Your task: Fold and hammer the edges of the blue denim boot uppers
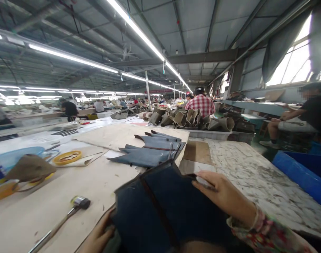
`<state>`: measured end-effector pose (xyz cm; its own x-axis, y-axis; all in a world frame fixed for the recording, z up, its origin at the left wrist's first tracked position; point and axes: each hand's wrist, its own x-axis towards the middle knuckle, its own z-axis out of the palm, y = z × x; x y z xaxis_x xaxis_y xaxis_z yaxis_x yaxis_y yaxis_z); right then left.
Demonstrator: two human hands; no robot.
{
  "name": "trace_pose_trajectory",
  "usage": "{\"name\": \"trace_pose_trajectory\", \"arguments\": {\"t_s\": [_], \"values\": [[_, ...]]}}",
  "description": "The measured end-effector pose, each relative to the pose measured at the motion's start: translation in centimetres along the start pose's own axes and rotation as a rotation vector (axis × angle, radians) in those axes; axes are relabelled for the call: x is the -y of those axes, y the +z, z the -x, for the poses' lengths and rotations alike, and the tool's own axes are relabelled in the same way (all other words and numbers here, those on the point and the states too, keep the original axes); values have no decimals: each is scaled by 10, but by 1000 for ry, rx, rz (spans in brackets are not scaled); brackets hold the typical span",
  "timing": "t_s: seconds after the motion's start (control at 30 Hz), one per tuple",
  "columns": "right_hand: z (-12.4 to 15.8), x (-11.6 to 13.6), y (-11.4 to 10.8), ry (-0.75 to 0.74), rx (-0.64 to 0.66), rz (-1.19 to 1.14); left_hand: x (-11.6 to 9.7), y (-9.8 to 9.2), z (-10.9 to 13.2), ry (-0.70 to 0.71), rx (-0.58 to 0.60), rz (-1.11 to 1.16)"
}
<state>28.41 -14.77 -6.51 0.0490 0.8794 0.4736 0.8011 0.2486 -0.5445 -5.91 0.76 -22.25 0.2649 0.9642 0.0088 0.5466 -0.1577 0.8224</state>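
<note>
A dark blue leather-like panel (139,211) with a dark brown strip down it is held up close before me. At its lower left edge, my left hand (103,230) is closed on the panel, partly cut off by the frame. My right hand (223,195) pinches the upper right edge, and a small whitish object (204,182) shows between its fingers; its kind is unclear. Beyond the panel, several blue-grey leather-like pieces (152,147) overlap on the table. To the left lies a hammer (79,202) with a metal handle.
A yellow dish (67,158) and a brown piece (31,168) are at the left. Grey-brown curled pieces (181,118) fill a grey bin (210,135) ahead. A blue bin (294,172) is on the right. A person in a checked shirt (201,104) is ahead; another person (312,109) sits right.
</note>
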Motion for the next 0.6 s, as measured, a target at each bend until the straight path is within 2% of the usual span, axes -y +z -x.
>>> {"name": "trace_pose_trajectory", "arguments": {"t_s": [0.07, 0.13, 0.23, 0.33, 0.47, 0.53, 0.6], "values": [[8, -12, 4, 32, 71, 50, 18, 37, 4, -75, 158, 301], [18, -22, 1, 66, 108, 90, 26, 66, 11, -130, 257, 583], [35, -33, -8, 95, 126, 126, 23, 89, 20, -194, 286, 805], [49, -38, -13, 89, 51, 162, 14, 93, 27, -285, 197, 905], [53, -36, -6, 15, -58, 181, -3, 88, 37, -348, 119, 953], [48, -33, -2, -31, -69, 179, -12, 79, 42, -343, 77, 920], [39, -26, 1, -81, -80, 174, -23, 61, 47, -339, 3, 870]]}}
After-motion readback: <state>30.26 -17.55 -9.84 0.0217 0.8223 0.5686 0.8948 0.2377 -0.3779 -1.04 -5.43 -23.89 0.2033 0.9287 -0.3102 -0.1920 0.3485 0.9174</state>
